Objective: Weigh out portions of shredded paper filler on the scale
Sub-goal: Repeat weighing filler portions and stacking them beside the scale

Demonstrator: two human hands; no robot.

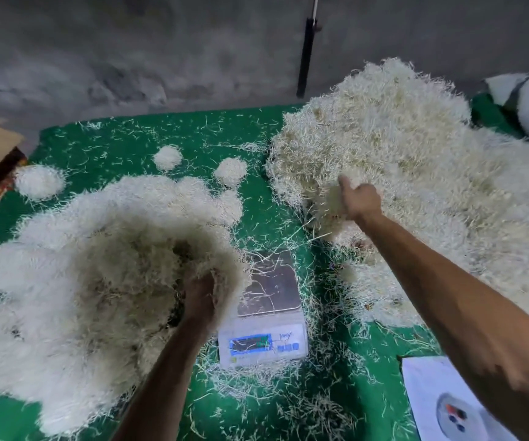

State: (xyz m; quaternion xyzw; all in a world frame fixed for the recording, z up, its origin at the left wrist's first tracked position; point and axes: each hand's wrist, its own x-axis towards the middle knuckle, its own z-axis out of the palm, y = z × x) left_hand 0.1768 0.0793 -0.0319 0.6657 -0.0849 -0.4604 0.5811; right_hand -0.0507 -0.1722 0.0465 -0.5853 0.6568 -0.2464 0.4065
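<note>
While scale (268,300) sits bare, hands grip shredded paper (384,148).

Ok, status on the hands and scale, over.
Left hand grips the left pile. Right hand grabs the right heap. Scale pan holds only stray strands.

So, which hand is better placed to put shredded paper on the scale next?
Probably the left hand: it already grips a big clump of cream shredded paper beside the white digital scale. The right hand is farther off, in the large pile.
</note>
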